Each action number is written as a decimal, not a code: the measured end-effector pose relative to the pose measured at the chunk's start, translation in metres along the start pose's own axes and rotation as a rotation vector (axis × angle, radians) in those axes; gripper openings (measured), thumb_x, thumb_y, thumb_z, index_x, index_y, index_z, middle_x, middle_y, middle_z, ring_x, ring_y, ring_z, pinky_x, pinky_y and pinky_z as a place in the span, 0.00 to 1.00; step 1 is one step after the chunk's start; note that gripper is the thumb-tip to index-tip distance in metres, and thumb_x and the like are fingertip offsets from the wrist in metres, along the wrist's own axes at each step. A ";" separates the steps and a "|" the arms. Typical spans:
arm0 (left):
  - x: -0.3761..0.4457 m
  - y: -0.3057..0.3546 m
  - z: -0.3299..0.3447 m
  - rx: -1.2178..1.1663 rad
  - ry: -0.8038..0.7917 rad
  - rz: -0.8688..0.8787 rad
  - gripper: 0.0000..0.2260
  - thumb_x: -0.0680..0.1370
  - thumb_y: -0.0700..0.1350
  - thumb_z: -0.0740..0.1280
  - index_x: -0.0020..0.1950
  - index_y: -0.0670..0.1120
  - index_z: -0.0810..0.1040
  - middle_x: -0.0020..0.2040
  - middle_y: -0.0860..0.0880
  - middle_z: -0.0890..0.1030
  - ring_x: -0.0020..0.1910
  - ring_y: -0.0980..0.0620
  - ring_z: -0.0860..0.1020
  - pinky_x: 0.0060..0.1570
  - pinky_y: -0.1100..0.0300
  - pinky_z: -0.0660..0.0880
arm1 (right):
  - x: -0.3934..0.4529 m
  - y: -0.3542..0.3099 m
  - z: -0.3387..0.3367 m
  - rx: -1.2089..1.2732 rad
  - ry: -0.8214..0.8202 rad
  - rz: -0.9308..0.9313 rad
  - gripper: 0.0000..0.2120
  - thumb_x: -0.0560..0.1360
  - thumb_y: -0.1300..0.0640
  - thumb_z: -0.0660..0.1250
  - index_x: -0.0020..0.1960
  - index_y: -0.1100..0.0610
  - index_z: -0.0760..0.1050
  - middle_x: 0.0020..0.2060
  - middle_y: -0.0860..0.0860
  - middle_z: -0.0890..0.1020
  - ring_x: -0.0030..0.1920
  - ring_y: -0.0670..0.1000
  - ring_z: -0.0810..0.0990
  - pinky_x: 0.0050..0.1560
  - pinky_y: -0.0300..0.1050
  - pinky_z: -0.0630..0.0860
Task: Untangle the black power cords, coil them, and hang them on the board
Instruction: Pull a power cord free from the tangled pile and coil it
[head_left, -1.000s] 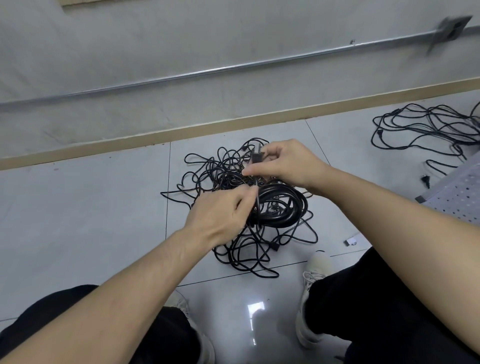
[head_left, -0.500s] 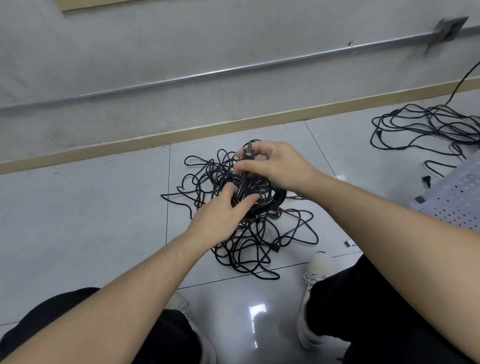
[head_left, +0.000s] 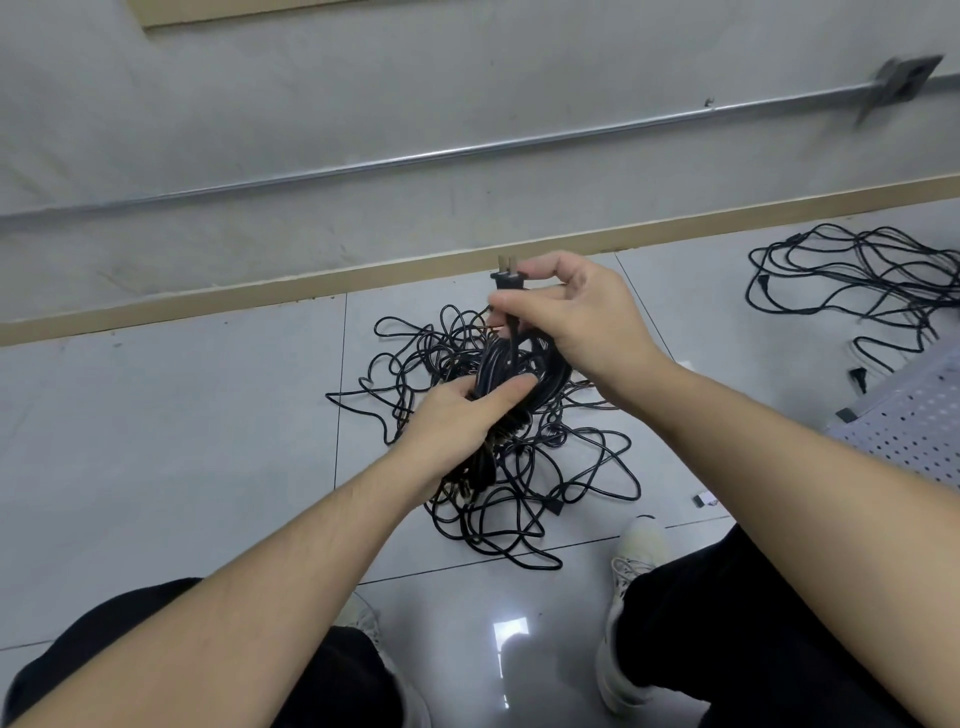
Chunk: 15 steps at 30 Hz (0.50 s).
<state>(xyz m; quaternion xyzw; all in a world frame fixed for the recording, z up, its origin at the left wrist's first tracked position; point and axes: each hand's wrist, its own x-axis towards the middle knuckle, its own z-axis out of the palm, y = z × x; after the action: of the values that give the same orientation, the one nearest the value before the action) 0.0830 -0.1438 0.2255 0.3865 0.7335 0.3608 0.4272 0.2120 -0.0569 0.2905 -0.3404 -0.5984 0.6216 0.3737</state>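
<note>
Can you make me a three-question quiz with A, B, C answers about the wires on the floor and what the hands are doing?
1. Where does the pegboard lie?
A. at the right edge
B. at the left edge
C. on the wall

2. How many metal prongs stick out of the plug?
A. two
B. three
C. five

3. What is the left hand doing?
A. lying flat on the floor
B. gripping the coiled cord
C. pointing at the wall

Answers:
1 A: the white holed board sits by the right knee.
2 A: two prongs point up above the right hand.
3 B: its fingers curl round the bundled loops above the tangled cords.
</note>
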 end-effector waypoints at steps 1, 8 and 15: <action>0.000 -0.001 0.001 -0.025 0.000 -0.002 0.19 0.74 0.68 0.69 0.49 0.53 0.84 0.43 0.56 0.87 0.46 0.56 0.85 0.48 0.59 0.78 | 0.000 -0.002 0.001 0.026 0.011 -0.022 0.08 0.76 0.63 0.74 0.52 0.54 0.79 0.36 0.54 0.86 0.35 0.51 0.82 0.45 0.47 0.82; 0.017 -0.009 -0.006 0.020 0.169 -0.001 0.27 0.72 0.73 0.62 0.56 0.53 0.78 0.49 0.53 0.85 0.50 0.51 0.83 0.57 0.46 0.80 | -0.006 0.002 0.006 -0.176 -0.030 -0.201 0.12 0.83 0.61 0.65 0.59 0.44 0.78 0.36 0.47 0.82 0.38 0.47 0.79 0.51 0.46 0.78; 0.019 -0.009 -0.014 0.239 0.275 0.064 0.20 0.81 0.63 0.61 0.58 0.47 0.71 0.46 0.51 0.80 0.45 0.48 0.79 0.45 0.51 0.74 | -0.006 0.015 0.026 -0.095 0.001 0.056 0.11 0.86 0.58 0.56 0.57 0.46 0.75 0.36 0.42 0.82 0.39 0.47 0.79 0.60 0.60 0.80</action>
<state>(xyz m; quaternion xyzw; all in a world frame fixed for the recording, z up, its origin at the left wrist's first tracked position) 0.0619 -0.1339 0.2167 0.4047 0.8099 0.3338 0.2624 0.1912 -0.0746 0.2766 -0.3745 -0.6174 0.6026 0.3399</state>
